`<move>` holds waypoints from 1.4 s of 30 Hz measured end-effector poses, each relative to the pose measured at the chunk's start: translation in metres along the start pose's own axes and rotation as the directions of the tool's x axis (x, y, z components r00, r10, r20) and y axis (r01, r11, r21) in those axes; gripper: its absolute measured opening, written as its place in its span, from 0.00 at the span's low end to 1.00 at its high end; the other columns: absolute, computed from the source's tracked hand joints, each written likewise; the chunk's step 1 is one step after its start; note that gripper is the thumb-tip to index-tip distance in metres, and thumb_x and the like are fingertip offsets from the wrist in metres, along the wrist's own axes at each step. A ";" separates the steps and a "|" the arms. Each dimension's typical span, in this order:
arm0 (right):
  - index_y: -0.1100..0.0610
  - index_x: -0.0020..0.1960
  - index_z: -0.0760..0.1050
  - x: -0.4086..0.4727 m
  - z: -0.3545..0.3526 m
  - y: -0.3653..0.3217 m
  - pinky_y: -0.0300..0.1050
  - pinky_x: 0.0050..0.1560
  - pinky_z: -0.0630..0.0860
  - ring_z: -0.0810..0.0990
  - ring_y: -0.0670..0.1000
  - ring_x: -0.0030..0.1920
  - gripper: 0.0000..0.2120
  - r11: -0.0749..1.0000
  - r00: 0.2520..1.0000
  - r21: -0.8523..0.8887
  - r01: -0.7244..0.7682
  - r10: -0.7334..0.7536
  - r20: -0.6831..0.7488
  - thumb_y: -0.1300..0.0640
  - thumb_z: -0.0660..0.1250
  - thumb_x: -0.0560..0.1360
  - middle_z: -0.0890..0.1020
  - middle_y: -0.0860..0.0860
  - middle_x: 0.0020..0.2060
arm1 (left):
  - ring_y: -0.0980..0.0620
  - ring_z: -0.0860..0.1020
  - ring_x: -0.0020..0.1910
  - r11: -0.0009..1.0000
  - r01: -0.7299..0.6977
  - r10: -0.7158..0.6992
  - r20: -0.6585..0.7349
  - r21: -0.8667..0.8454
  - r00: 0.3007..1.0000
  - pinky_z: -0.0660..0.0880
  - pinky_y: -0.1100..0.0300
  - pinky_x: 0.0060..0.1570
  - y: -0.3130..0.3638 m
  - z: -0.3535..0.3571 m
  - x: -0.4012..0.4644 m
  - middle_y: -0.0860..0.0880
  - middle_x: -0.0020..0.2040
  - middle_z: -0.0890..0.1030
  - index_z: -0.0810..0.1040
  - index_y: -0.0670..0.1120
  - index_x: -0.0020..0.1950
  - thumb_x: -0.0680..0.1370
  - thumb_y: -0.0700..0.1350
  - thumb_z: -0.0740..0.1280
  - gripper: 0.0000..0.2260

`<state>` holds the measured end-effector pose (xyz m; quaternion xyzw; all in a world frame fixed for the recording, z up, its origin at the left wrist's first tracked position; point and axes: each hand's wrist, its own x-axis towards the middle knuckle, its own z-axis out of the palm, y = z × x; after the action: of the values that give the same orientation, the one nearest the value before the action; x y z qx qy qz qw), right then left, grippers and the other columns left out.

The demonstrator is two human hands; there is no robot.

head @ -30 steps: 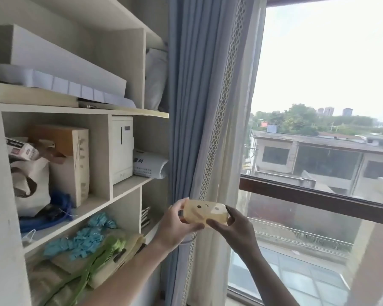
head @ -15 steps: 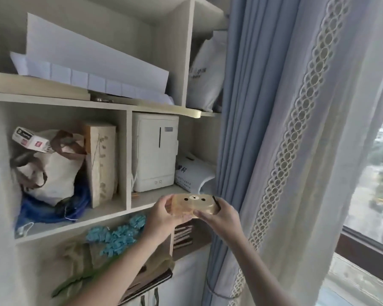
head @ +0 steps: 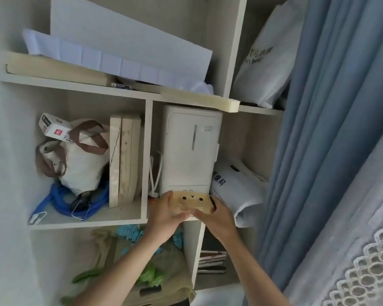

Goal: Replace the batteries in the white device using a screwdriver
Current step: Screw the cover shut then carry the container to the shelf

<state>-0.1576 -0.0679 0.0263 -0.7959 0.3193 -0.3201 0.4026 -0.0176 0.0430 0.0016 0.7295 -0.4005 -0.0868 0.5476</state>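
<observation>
Between the left hand (head: pixel 164 214) and right hand (head: pixel 217 217) we see the small device (head: pixel 191 200), both closed on its ends, presumably steadying it just before the shelf (head: pixel 86 223).

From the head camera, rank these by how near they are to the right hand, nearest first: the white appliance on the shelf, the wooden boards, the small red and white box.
Starting from the right hand:
1. White appliance, just above the hand in the same cubby.
2. Wooden boards, standing upright in the cubby to the left.
3. Small red and white box, upper left, on top of the canvas bag.
</observation>
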 end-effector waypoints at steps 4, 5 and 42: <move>0.44 0.49 0.79 0.031 0.010 0.014 0.30 0.44 0.76 0.83 0.35 0.44 0.18 0.997 0.997 0.075 0.013 -0.019 0.075 0.49 0.82 0.63 0.86 0.39 0.43 | 0.60 0.79 0.52 0.984 -0.016 0.029 -0.071 0.177 0.997 0.77 0.57 0.54 0.000 0.008 0.012 0.59 0.49 0.81 0.77 0.53 0.55 0.66 0.59 0.78 0.23; 0.44 0.49 0.79 0.038 0.012 0.017 0.31 0.44 0.76 0.83 0.35 0.44 0.19 0.997 0.996 0.079 0.020 -0.027 0.082 0.48 0.82 0.62 0.86 0.40 0.44 | 0.60 0.77 0.51 0.973 -0.014 0.038 -0.098 0.231 0.994 0.74 0.59 0.53 0.001 0.010 0.015 0.59 0.46 0.80 0.77 0.54 0.52 0.67 0.56 0.78 0.18; 0.54 0.62 0.71 0.083 0.024 0.052 0.50 0.64 0.67 0.72 0.55 0.64 0.40 0.840 0.981 -0.507 0.194 -0.158 0.113 0.24 0.61 0.65 0.76 0.52 0.62 | 0.47 0.71 0.65 0.885 0.303 -0.233 -0.227 0.353 0.945 0.74 0.49 0.61 -0.018 0.030 0.036 0.50 0.63 0.73 0.73 0.55 0.63 0.63 0.67 0.73 0.32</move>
<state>-0.1026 -0.1459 -0.0083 -0.9106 0.3053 -0.2320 0.1542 -0.0020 -0.0021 -0.0140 0.8755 -0.2539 -0.0164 0.4107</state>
